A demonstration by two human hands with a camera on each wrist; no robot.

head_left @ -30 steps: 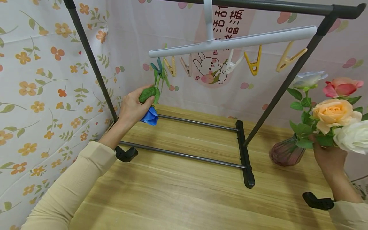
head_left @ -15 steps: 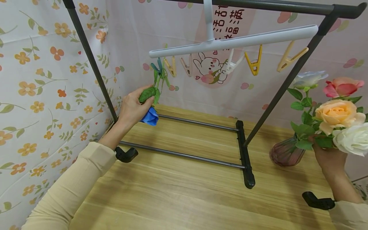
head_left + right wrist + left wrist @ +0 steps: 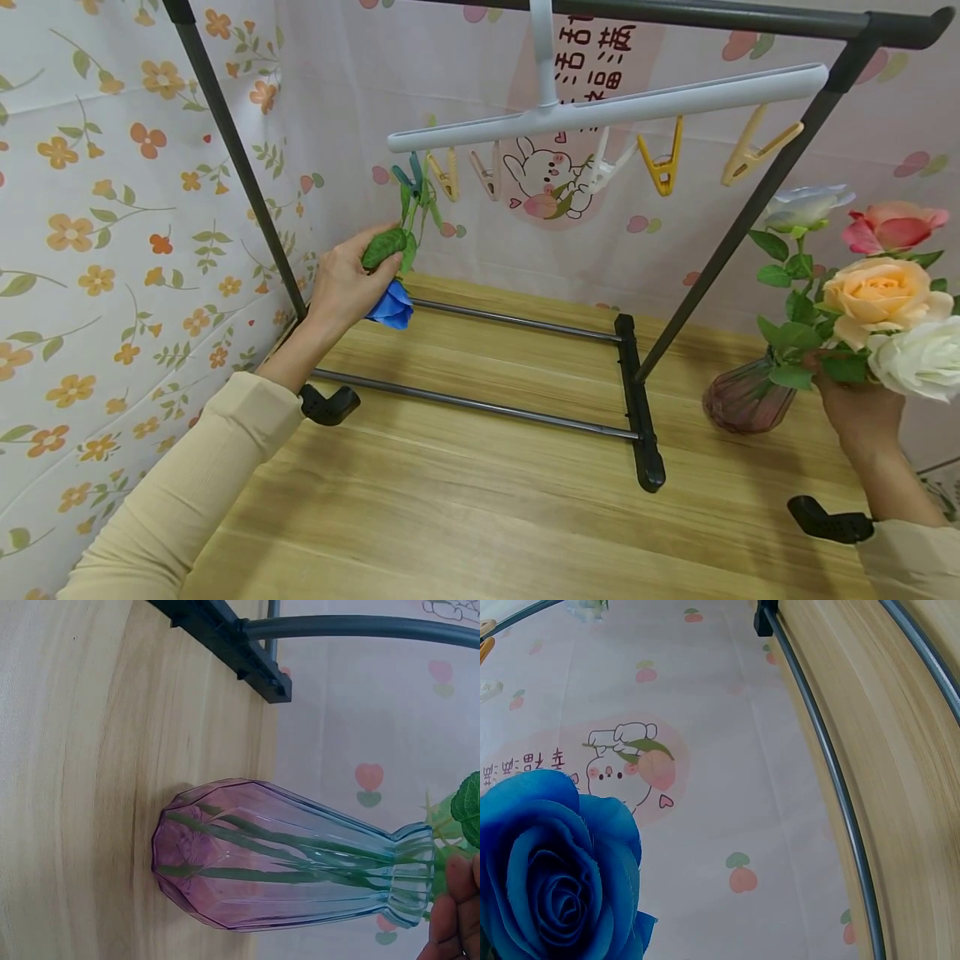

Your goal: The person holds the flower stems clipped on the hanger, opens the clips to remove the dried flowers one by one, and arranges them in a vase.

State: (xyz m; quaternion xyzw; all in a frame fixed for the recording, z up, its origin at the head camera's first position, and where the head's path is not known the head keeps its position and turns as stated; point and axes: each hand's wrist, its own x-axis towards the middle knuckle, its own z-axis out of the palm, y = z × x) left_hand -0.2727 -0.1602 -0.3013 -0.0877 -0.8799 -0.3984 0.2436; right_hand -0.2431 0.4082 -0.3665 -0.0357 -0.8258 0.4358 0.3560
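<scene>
A blue rose (image 3: 392, 305) hangs head down at the left, its bloom large in the left wrist view. My left hand (image 3: 347, 273) pinches its green leaves and stem. The stem's upper end meets a teal clothespin (image 3: 408, 173) under a white hanger (image 3: 615, 110). At the right, a faceted pink-and-blue glass vase (image 3: 277, 859) holds several roses, among them a peach rose (image 3: 879, 296) and a white rose (image 3: 918, 358). My right hand (image 3: 861, 412) grips among the stems and leaves just above the vase mouth; the blooms partly hide its fingers.
Several more clothespins, such as a yellow clothespin (image 3: 663, 162), hang along the hanger. A dark metal rack (image 3: 258, 175) stands on the wooden table (image 3: 450, 517), its base bars crossing the middle. Patterned cloth (image 3: 105, 275) covers the left side and back.
The peach and white roses have shifted slightly to the right since a second ago. My left hand and the blue rose stay in place.
</scene>
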